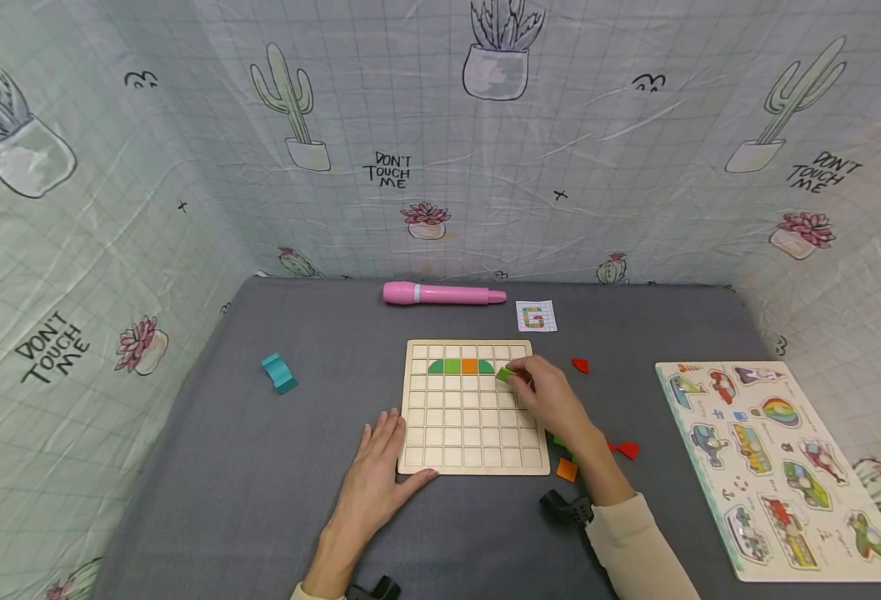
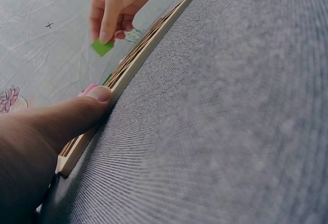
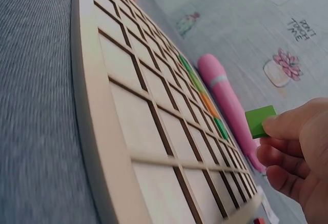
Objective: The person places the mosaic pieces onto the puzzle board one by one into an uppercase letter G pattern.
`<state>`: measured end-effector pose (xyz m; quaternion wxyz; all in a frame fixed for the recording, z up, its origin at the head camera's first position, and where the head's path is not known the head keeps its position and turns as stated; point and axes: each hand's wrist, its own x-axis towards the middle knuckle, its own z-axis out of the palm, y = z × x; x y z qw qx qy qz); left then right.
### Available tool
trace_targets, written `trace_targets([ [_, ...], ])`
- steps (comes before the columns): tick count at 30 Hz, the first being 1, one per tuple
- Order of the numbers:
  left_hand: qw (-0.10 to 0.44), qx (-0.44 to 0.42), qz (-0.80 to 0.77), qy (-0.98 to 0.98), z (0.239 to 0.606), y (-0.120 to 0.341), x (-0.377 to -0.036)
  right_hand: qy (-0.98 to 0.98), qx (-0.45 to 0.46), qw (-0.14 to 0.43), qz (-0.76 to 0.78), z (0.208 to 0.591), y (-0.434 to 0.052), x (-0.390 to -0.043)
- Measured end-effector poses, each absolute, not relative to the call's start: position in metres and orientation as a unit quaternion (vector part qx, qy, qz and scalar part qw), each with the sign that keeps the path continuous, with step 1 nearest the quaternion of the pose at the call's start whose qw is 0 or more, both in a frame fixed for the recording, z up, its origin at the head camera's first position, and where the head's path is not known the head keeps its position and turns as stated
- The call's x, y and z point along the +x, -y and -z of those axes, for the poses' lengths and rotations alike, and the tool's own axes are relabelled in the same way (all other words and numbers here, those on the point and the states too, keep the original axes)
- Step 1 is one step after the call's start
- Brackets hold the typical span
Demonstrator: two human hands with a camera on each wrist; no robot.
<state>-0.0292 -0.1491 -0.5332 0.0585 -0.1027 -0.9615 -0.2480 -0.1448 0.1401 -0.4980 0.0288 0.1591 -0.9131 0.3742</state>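
Over the upper right part of the wooden grid board (image 1: 472,417), the right hand (image 1: 548,396) pinches a light green square piece (image 1: 504,374) between thumb and fingers. In both wrist views this piece is in the air, apart from the board. It lies just to the right of a short row in the second line of cells from the top: a dark green rounded piece (image 1: 436,367), a light green square (image 1: 452,367), an orange square (image 1: 470,367) and one more dark green rounded piece (image 1: 486,367). The row has its long axis from left to right, and the held piece is beyond its right end, a little lower. Being square, this piece has no clear long axis; it looks turned against the grid lines. The right hand is much nearer to the row. The left hand (image 1: 368,479) is spread at the lower left corner, fingers along the left edge and thumb touching the near edge.

On the table (image 1: 320,450), loose pieces lie to the right of the board, among them an orange square piece (image 1: 567,470) near the right wrist. A small patterned card (image 1: 536,317) lies behind the board.
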Motion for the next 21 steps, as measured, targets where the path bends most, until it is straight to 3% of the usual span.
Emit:
trace_targets([
  [21,0.063,-0.106,0.242,0.962,0.534,0.149,-0.03,0.901,0.207,0.016,-0.381,0.504,-0.092,-0.156],
])
